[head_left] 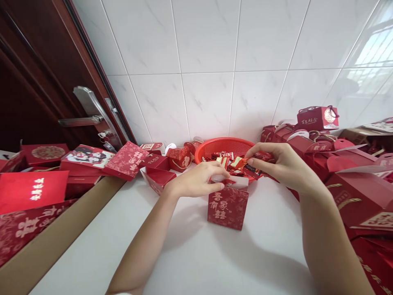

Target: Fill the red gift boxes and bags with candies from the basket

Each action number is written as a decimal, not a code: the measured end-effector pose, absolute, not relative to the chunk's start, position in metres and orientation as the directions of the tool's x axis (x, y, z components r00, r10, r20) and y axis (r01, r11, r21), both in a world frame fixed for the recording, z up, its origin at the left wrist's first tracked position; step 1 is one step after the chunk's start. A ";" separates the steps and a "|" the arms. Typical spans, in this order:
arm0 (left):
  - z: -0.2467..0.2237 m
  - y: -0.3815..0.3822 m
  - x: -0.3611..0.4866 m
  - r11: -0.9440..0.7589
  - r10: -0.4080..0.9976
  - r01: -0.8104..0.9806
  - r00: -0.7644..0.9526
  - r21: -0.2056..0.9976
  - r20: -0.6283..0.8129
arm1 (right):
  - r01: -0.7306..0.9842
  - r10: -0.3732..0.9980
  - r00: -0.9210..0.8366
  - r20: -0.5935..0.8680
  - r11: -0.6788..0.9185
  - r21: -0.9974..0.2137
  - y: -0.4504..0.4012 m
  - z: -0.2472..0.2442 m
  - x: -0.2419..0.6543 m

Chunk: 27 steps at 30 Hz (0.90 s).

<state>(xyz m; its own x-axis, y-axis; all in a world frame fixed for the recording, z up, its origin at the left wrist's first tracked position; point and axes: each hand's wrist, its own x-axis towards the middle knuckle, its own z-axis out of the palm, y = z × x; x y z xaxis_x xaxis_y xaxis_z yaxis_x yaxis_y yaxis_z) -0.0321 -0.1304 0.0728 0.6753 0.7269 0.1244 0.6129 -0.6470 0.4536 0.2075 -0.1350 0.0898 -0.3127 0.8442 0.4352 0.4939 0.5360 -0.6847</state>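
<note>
A small red gift box (227,209) with pale Chinese characters stands upright on the white table, its top flaps raised. My left hand (196,179) grips the upper left edge of this box, thumb at the front rim and fingers over the opening. Just behind the box sits a red plastic basket (211,146) holding several wrapped candies (225,157). Between the thumb and fingertips of my right hand (284,166) is an orange-and-red candy wrapper (245,167), held over the basket's near right side. The box's inside is mostly hidden by its flaps and my left fingers.
Red gift boxes (353,188) are piled along the right side. More boxes (127,160) lie at the left, near a dark door (37,73) with a metal handle (82,120). A tiled wall (208,98) rises behind the basket. An open red box (158,178) lies left of it.
</note>
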 end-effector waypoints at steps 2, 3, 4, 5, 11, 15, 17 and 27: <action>0.072 -0.129 -0.033 -0.634 0.738 0.612 0.661 0.472 0.134 | 0.486 0.835 -0.341 0.433 0.550 -0.679 -0.134 0.088 0.207; 0.071 -0.128 -0.034 -0.628 0.744 0.613 0.654 0.480 0.137 | 0.483 0.830 -0.359 0.427 0.557 -0.675 -0.134 0.088 0.206; 0.071 -0.128 -0.034 -0.624 0.747 0.614 0.651 0.483 0.136 | 0.482 0.825 -0.378 0.421 0.563 -0.671 -0.135 0.088 0.205; 0.071 -0.128 -0.035 -0.622 0.747 0.616 0.652 0.483 0.130 | 0.483 0.818 -0.398 0.415 0.571 -0.664 -0.135 0.088 0.204; 0.071 -0.126 -0.035 -0.581 0.764 0.644 0.643 0.498 0.058 | 0.495 0.775 -0.524 0.355 0.616 -0.613 -0.135 0.083 0.193; 0.071 -0.126 -0.036 -0.507 0.784 0.664 0.620 0.550 -0.026 | 0.530 0.777 -0.545 0.316 0.611 -0.588 -0.134 0.078 0.188; 0.070 -0.126 -0.038 -0.473 0.787 0.657 0.614 0.586 -0.054 | 0.528 0.778 -0.529 0.339 0.614 -0.586 -0.135 0.077 0.187; 0.074 -0.127 -0.036 -0.463 0.770 0.638 0.633 0.615 -0.076 | 0.576 0.771 -0.529 0.356 0.634 -0.516 -0.131 0.069 0.176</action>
